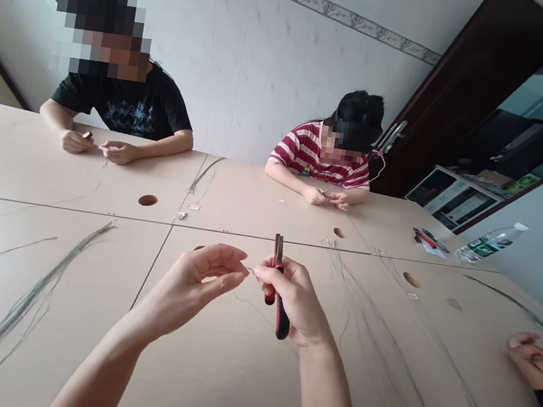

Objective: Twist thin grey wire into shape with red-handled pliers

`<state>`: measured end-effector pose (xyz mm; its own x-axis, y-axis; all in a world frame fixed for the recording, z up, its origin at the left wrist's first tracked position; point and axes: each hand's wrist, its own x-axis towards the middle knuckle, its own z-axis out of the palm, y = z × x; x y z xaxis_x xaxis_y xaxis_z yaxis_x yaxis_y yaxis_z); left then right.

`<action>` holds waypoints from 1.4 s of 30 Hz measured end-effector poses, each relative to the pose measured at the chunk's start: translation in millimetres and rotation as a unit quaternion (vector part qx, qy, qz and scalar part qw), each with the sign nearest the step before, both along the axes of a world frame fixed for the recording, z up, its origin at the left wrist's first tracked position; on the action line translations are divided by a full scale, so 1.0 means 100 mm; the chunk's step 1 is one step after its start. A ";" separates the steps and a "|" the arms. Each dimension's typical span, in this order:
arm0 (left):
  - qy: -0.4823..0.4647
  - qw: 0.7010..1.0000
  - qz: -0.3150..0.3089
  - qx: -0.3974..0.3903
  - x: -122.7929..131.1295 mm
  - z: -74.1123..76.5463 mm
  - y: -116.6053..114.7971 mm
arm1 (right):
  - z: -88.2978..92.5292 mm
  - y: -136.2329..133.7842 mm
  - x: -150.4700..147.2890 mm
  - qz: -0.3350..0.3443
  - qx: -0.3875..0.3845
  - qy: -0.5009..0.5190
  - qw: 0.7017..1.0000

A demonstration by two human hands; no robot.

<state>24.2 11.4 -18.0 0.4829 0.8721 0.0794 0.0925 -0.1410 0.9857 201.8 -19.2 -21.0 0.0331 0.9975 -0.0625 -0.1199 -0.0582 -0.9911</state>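
Observation:
My right hand [296, 294] is wrapped round pliers [283, 313] with red and black handles, jaws pointing up and away from me. Its thumb and index fingertips pinch close together beside the pliers; a tiny dark tip shows there, too small to name. Just to the left is my left hand [204, 282], fingers curved and the thumb apart from them, with nothing visible between. A thin wire [250, 303] curves below the two hands; where its upper end goes I cannot tell.
Long bundles of thin wire lie on the table at left [44, 293] and right [384, 334]. Two people sit across the table, and another person's hand [539, 362] is at the right edge. A water bottle [491, 242] and red-handled pliers [425, 239] are at the back right. Round holes [147, 200] pierce the tabletop.

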 end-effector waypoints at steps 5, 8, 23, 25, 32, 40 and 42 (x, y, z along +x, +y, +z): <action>0.011 1.000 0.007 0.014 0.01 0.09 0.02 | 0.01 0.04 -0.01 0.011 -0.010 0.003 1.000; 0.020 0.999 0.010 0.033 -0.03 0.13 0.04 | 0.01 0.05 -0.03 0.024 -0.019 0.009 0.999; 0.105 0.992 0.010 0.071 0.02 0.11 -0.03 | 0.01 -0.06 -0.02 0.005 0.011 0.048 0.999; 0.102 0.992 0.009 0.079 -0.02 0.15 -0.08 | 0.02 -0.08 -0.03 0.009 0.013 0.050 0.999; 0.028 0.998 -0.044 0.033 -0.01 0.14 -0.12 | 0.05 -0.16 -0.07 0.010 0.009 0.050 0.999; -0.011 0.999 -0.013 0.047 0.07 0.07 -0.11 | 0.09 -0.18 -0.06 -0.016 0.018 0.032 0.999; -0.010 0.998 -0.015 0.052 0.06 0.07 -0.10 | 0.09 -0.18 -0.05 -0.012 0.019 0.029 0.999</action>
<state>30.6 1.0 -11.2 0.5068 0.8435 0.1780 0.0677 -0.2447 0.9672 196.5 -36.8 -12.0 0.0542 0.9981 -0.0277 -0.1787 -0.0176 -0.9837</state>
